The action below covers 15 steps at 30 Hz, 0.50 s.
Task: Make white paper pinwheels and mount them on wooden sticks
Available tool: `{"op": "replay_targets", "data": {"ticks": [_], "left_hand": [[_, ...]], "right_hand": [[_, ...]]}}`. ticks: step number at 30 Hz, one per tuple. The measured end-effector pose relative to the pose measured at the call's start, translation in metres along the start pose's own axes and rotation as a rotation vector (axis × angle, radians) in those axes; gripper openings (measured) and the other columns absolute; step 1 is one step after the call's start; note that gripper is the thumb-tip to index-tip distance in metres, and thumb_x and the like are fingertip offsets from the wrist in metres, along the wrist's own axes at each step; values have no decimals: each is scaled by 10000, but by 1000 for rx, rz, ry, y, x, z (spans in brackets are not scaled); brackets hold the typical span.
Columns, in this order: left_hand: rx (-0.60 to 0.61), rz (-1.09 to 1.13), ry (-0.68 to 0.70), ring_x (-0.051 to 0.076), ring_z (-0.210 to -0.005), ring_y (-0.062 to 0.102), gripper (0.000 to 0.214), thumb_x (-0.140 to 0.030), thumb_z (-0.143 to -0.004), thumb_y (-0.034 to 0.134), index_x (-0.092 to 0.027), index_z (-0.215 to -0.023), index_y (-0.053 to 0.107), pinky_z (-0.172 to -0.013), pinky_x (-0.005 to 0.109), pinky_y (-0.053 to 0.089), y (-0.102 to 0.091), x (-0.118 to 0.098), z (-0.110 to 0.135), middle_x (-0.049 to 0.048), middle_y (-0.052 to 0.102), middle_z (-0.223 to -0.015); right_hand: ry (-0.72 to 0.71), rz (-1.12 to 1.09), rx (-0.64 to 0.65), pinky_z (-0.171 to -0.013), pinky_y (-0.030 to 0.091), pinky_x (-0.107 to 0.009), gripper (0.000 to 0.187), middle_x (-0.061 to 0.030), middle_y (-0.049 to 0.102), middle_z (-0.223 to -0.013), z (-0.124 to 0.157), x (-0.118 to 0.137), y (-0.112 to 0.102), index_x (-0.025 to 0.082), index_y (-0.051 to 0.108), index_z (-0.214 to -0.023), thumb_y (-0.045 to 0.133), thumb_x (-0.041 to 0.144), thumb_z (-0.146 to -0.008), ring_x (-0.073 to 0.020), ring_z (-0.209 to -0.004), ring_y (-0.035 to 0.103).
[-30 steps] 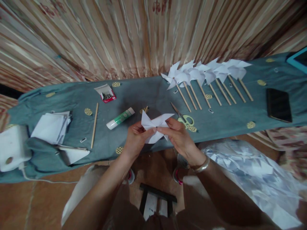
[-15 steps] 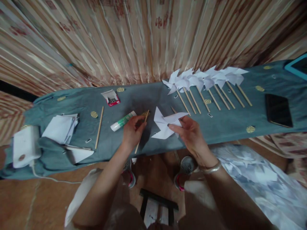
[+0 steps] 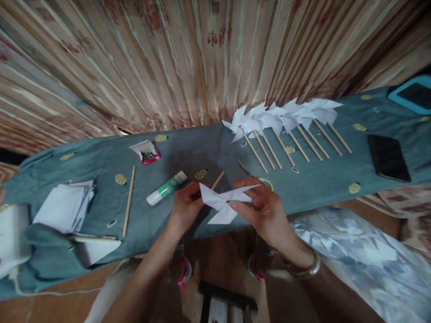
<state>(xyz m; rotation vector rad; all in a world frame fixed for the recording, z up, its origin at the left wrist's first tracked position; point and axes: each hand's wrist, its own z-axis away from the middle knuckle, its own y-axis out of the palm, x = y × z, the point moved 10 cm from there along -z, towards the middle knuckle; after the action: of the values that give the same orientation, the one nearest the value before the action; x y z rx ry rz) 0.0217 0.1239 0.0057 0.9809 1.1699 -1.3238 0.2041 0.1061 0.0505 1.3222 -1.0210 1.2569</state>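
My right hand (image 3: 261, 206) is closed on a white paper pinwheel (image 3: 224, 211), its thumb near the dark pin at the centre. Between the fingers of my left hand (image 3: 186, 204) is a thin wooden stick (image 3: 218, 180); its top end shows behind the pinwheel and the rest is hidden. A glue stick (image 3: 166, 188) lies just left of my left hand. Scissors (image 3: 264, 181) rest on the cloth, partly covered by my right hand. Behind, a red and white box (image 3: 150, 157) stands open with metal pins inside.
Several finished pinwheels (image 3: 283, 119) lie in a row at the back right. A loose stick (image 3: 129, 202), stacked paper (image 3: 63, 206) and a white device (image 3: 13, 237) with a cable are left. A phone (image 3: 389, 157) and blue-framed tablet (image 3: 414, 95) lie right; a plastic bag (image 3: 350, 260) sits below the table.
My hands have come together nearer the table's front edge. The pinwheel has tilted and now overlaps the stick in my left hand. The camera view has shifted slightly.
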Motion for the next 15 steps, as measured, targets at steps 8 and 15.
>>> {"op": "replay_targets", "data": {"ticks": [8, 15], "left_hand": [[116, 378, -228, 86, -509, 477, 151, -309, -627, 838, -183, -648, 756, -501, 197, 382, 17, 13, 36, -15, 611, -578], [91, 430, -244, 105, -590, 531, 136, -248, -577, 857, -180, -622, 748, -564, 202, 432, 15, 10, 42, -14, 599, -631]], "right_hand": [[-359, 417, -43, -726, 620, -261, 346, 18, 764, -927, 18, 54, 13, 313, 600, -1131, 678, 142, -840, -163, -819, 750], [-403, 496, -34, -726, 622, -314, 373, 0, 752, -962, 23, 62, 16, 334, 572, -1186, 660, 171, -863, -202, -844, 742]]}}
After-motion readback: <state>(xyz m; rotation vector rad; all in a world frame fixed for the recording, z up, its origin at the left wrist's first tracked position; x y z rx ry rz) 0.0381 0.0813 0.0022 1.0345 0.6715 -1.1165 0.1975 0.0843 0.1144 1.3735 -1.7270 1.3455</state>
